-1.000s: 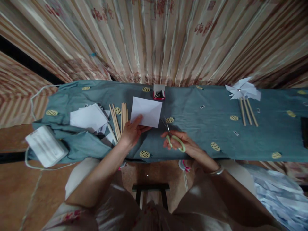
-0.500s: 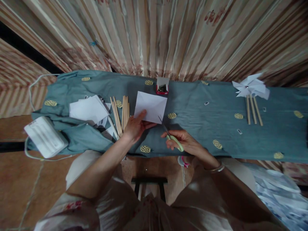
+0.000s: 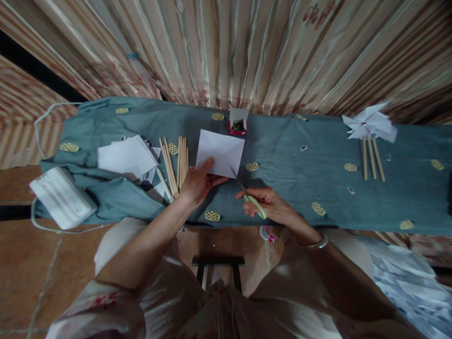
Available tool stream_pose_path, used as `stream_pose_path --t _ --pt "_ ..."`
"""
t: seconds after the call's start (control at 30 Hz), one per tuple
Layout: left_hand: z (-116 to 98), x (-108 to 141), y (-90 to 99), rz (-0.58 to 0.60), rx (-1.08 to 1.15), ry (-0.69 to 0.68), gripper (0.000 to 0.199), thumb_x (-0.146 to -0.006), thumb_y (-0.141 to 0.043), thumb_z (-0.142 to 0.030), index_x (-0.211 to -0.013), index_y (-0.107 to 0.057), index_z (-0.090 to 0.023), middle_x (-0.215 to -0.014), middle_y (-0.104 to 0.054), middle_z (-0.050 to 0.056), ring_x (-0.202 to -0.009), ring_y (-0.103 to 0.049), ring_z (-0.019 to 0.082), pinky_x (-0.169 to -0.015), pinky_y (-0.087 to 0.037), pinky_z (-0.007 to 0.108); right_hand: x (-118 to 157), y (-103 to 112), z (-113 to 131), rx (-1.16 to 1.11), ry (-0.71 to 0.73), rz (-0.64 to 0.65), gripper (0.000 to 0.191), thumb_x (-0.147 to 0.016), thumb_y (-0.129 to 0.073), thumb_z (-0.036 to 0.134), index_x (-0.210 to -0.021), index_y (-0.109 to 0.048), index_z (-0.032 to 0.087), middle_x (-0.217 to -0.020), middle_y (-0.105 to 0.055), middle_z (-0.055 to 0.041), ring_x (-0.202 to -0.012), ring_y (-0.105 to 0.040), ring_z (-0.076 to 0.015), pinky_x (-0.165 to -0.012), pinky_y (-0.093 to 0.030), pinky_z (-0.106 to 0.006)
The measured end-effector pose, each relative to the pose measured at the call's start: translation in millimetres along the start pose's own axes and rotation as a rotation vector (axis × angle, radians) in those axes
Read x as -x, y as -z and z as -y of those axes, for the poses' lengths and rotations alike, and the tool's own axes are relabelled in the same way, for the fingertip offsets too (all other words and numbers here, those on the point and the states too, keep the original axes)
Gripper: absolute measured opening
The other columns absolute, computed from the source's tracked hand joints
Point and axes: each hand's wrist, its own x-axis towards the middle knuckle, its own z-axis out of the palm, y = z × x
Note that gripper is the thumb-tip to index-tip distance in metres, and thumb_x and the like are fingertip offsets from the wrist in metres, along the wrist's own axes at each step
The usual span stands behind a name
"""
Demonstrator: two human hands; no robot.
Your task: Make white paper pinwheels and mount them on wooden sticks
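Note:
A square white sheet of paper point(image 3: 221, 151) with faint crease lines is held by my left hand point(image 3: 198, 184), thumb on top and fingers beneath its near edge. My right hand point(image 3: 269, 203) grips a pair of scissors point(image 3: 254, 205) with pale green handles. Their dark blades lie at the paper's near right corner, pointing in toward its middle. Whether the blades are parted is too fine to make out. Just beyond the paper stands a small red box point(image 3: 238, 127), its lid up and small dark items inside.
Left of my hands lie several wooden sticks point(image 3: 182, 160), a stack of white paper point(image 3: 127, 157) and a white box-shaped device point(image 3: 63, 197) with a cable. Paper pinwheels point(image 3: 370, 123) on sticks rest at the right. A green patterned cloth point(image 3: 293, 179) covers the narrow table before a curtain point(image 3: 226, 52).
The scissor blades reach slightly further into the paper's corner. Both hands keep their grips, and the whole view has shifted a little.

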Motion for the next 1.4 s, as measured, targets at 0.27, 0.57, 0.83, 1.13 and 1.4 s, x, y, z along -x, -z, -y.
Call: stream_pose_path --t 0.27,0.57,0.83,1.13,1.4 --pt "0.8 -0.5 1.6 0.008 0.001 -0.002 0.011 -0.089 -0.065 -0.022 -0.096 -0.061 -0.015 -0.082 -0.075 0.003 -0.078 -0.075 0.020 -0.087 -0.062 0.044 -1.2 -2.2 -1.6 -0.021 -0.016 -0.024 0.036 -0.065 -0.085 0.044 -0.089 -0.072 0.020 -0.057 -0.064 0.0058 -0.046 -0.055 -0.0064 -0.047 -0.045 -0.019" --pt "2.2 -2.0 3.7 0.006 -0.014 -0.001 0.013 -0.089 -0.065 -0.023 -0.097 -0.061 -0.014 -0.083 -0.075 0.004 -0.086 -0.075 0.023 -0.092 -0.061 0.047 -1.6 -2.4 -2.8 -0.057 -0.034 -0.042 0.035 -0.063 -0.087 0.042 -0.087 -0.072 0.020 -0.058 -0.066 0.0051 -0.045 -0.056 -0.0064 -0.045 -0.045 -0.018" --pt "1.4 -0.8 2.7 0.015 -0.009 -0.002 0.012 -0.089 -0.065 -0.022 -0.097 -0.062 -0.014 -0.083 -0.075 0.004 -0.081 -0.075 0.021 -0.089 -0.062 0.045 -1.7 -1.9 -2.2 -0.012 -0.022 -0.027 0.032 -0.067 -0.085 0.039 -0.088 -0.071 0.019 -0.054 -0.062 0.0069 -0.045 -0.054 -0.0060 -0.045 -0.044 -0.018" --pt "1.4 -0.8 3.6 0.005 -0.030 -0.010 0.014 -0.088 -0.066 -0.024 -0.096 -0.060 -0.015 -0.080 -0.074 0.003 -0.075 -0.074 0.020 -0.089 -0.061 0.047 -3.0 -1.5 -4.3 -0.026 -0.056 -0.018 0.032 -0.066 -0.085 0.036 -0.088 -0.070 0.019 -0.052 -0.060 0.0083 -0.045 -0.053 -0.0058 -0.046 -0.044 -0.018" --pt "1.9 2.9 -1.8 0.001 -0.020 0.039 0.004 -0.090 -0.062 -0.018 -0.093 -0.060 -0.015 -0.078 -0.073 0.002 -0.066 -0.073 0.017 -0.086 -0.062 0.044 -4.1 -0.4 -6.4 0.009 -0.032 -0.014 0.039 -0.065 -0.085 0.044 -0.090 -0.069 0.018 -0.057 -0.062 0.0063 -0.048 -0.054 -0.0063 -0.048 -0.046 -0.020"
